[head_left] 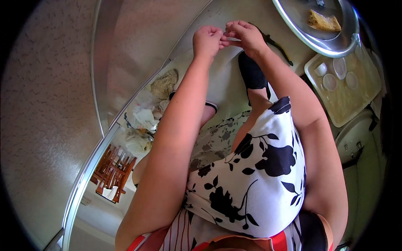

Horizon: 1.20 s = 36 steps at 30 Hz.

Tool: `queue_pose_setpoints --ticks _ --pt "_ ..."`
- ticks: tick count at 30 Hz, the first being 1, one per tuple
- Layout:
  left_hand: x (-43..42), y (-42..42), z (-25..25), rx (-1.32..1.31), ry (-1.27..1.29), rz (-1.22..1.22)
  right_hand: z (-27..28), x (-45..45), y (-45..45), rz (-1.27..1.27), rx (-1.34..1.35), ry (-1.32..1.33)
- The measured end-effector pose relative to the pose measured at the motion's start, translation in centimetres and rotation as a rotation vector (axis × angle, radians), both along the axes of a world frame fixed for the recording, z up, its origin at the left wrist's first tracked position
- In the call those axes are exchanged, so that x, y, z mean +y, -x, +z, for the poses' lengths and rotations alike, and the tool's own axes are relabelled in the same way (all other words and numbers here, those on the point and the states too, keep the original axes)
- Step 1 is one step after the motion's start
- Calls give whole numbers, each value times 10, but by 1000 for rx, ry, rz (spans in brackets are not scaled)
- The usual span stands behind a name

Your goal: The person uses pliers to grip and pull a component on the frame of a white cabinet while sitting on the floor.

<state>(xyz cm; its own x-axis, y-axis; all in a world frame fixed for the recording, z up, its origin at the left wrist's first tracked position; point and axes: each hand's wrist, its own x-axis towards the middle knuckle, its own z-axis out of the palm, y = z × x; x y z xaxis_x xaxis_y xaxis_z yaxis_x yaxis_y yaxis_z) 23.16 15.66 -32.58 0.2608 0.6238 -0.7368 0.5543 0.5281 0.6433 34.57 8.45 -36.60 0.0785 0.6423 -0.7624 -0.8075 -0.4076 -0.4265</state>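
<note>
My left hand (208, 41) and my right hand (247, 38) meet at the fingertips, out in front of my knees. Both are closed in a pinch, thumbs against fingers. Whatever lies between the fingertips is too small to make out. Just beyond my right hand, a thin dark curved object (279, 49) rests on the pale floor (222, 79). Below that hand shows a dark shoe (251, 71). White cloth with black flowers (247, 175) covers my lap.
At the upper right stands a shiny metal basin (293, 29) holding a yellow-brown piece (324, 21). A cream tray (335, 104) carries several small white cups (330, 82). Left of my left arm lie a crumpled cloth (164, 83) and plastic bags (138, 142). Wooden furniture (115, 171) shows farther off.
</note>
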Motion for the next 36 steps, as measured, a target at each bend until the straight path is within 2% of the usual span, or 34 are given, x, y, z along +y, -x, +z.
queue_pose_setpoints --ticks 1,4,7,10,13,16,19,22,25,28,31,34,36 --pt "-2 0 -2 0 -18 -3 4 -3 -2 1 16 -10" --pt "-7 -3 -4 16 -44 23 16 -5 -6 132 -272 -4" --pt "-8 -3 -2 -16 -54 58 7 -3 0 423 -802 -130" --pt "-10 -5 -1 -17 -97 104 8 0 1 421 -1129 -168" --pt "-7 1 -2 31 -207 -46 -3 5 1 314 -788 -172" --pt "-4 8 0 263 -503 -380 -2 5 5 155 -359 -101" --pt "-3 7 8 405 -827 -610 -1 2 5 79 -182 -157" --pt "0 7 9 426 -862 -687 -5 3 7 15 38 -139" --pt "-3 5 7 421 -935 -640 7 8 0 160 -175 -72" --pt "-2 4 5 399 -951 -641 2 12 -6 357 -720 -138" --pt "-4 3 4 409 -928 -621 -3 18 0 281 -864 -190" --pt "0 7 0 350 -979 -565 5 20 5 45 -311 -103" --pt "0 8 0 342 -970 -559 3 18 8 -49 -158 -96"
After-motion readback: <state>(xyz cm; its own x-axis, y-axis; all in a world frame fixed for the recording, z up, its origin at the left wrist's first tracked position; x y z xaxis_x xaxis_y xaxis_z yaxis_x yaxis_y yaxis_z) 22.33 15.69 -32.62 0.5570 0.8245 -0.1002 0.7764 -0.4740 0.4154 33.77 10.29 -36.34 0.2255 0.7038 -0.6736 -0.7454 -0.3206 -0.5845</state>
